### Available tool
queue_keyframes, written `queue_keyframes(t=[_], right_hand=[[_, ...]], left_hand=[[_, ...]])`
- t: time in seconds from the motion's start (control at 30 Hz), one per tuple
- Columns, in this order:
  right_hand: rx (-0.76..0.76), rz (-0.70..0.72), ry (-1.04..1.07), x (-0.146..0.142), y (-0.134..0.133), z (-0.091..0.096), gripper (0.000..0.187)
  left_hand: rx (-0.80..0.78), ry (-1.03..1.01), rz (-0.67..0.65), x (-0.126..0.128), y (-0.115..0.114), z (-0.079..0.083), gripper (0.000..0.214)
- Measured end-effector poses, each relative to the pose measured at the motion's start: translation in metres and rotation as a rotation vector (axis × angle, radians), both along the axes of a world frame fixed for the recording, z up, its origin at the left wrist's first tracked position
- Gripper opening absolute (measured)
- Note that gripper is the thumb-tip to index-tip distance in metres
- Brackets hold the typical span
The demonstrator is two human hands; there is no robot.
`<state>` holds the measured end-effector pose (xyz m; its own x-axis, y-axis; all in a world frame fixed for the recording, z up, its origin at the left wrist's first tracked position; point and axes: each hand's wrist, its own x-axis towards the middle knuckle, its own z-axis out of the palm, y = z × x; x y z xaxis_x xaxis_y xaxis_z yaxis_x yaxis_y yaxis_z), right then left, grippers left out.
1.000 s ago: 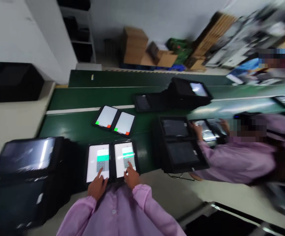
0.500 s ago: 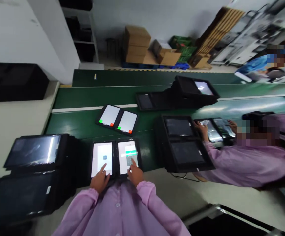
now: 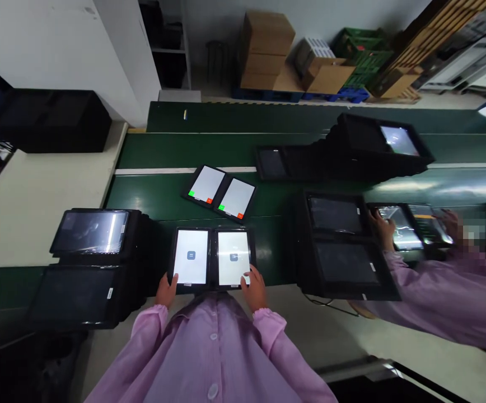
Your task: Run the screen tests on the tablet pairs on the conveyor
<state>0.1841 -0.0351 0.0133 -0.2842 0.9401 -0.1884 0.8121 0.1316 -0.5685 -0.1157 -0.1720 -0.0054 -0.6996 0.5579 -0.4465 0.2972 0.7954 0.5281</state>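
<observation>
Two tablets lie side by side in black frames in front of me, the left tablet (image 3: pixel 191 266) and the right tablet (image 3: pixel 233 246). Both screens are lit white with a small grey-blue icon in the middle. At the left tablet's lower left corner, my left hand (image 3: pixel 166 292) grips the edge, thumb on the front. My right hand (image 3: pixel 255 288) is over the lower right corner of the right tablet, thumb and fingers apart near the glass. Just beyond, a tilted pair of lit tablets (image 3: pixel 222 193) shows green and red corner squares.
Stacks of dark tablets stand on the left (image 3: pixel 87 235) and on the right (image 3: pixel 339 215). Another black stack (image 3: pixel 377 145) is farther back on the green bench (image 3: pixel 167 196). A co-worker's hands (image 3: pixel 383 226) handle tablets at the right. Cardboard boxes (image 3: pixel 266 50) are by the wall.
Both hands have gone from pointing at the screens to the outer lower corners. The right screen's green-banded panel has given way to an icon. My view has shifted left.
</observation>
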Motion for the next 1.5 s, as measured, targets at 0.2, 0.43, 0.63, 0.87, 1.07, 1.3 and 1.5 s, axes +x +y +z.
queue_keyframes(t=[0.2,0.43,0.63,0.87,1.07,1.3,1.5], right_hand=[[-0.085,-0.020,0.056,0.003,0.007,0.011,0.025],[-0.107,0.028,-0.046,-0.001,0.019,0.016,0.027],[-0.122,0.085,-0.093,-0.002,0.031,0.018,0.022],[-0.069,0.182,-0.144,-0.008,0.048,0.023,0.022],[-0.061,0.299,-0.230,-0.012,0.056,0.020,0.018],[-0.040,0.314,-0.275,-0.010,0.057,0.020,0.021],[-0.075,0.261,-0.270,-0.009,0.045,0.030,0.024]], left_hand=[[0.065,0.148,0.042,0.010,0.019,0.020,0.039],[0.230,-0.027,-0.816,0.107,0.106,0.058,0.032],[0.030,0.155,-1.108,0.139,0.152,0.055,0.047],[-0.017,0.152,-1.200,0.136,0.159,0.038,0.034],[0.034,0.139,-1.191,0.138,0.157,0.040,0.031],[-0.072,0.224,-1.258,0.140,0.157,0.048,0.033],[0.011,0.306,-1.086,0.121,0.119,0.055,0.042]])
